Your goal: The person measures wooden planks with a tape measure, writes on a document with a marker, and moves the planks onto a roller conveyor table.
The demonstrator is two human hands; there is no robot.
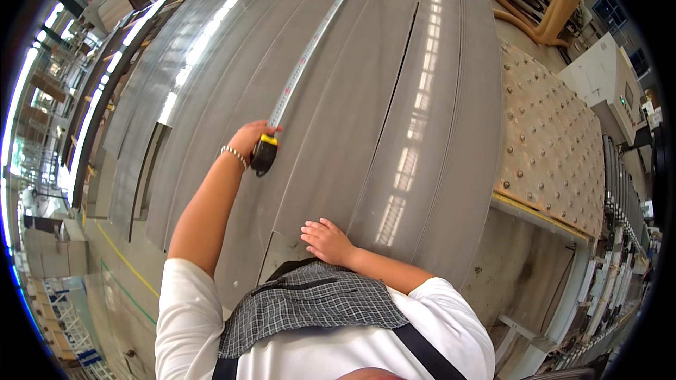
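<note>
My left hand (251,138) is stretched out over the grey panels and grips a black and yellow tape measure (265,152). Its fingers close around the spot where the blade leaves the case. From there the pulled-out metal blade (303,62) runs straight away from me toward the far edge of the panels. Close to my body, my right hand (328,242) lies flat near the front edge of a grey panel (331,190), fingers extended and nothing in them. A beaded bracelet (234,156) circles my left wrist.
Long grey panels lie side by side, with a dark gap between two on the right. Beyond them stands a tan table (549,141) studded with metal balls. A control cabinet (607,84) and tan hoses (546,21) are at the far right. Rollers (623,190) line the right side.
</note>
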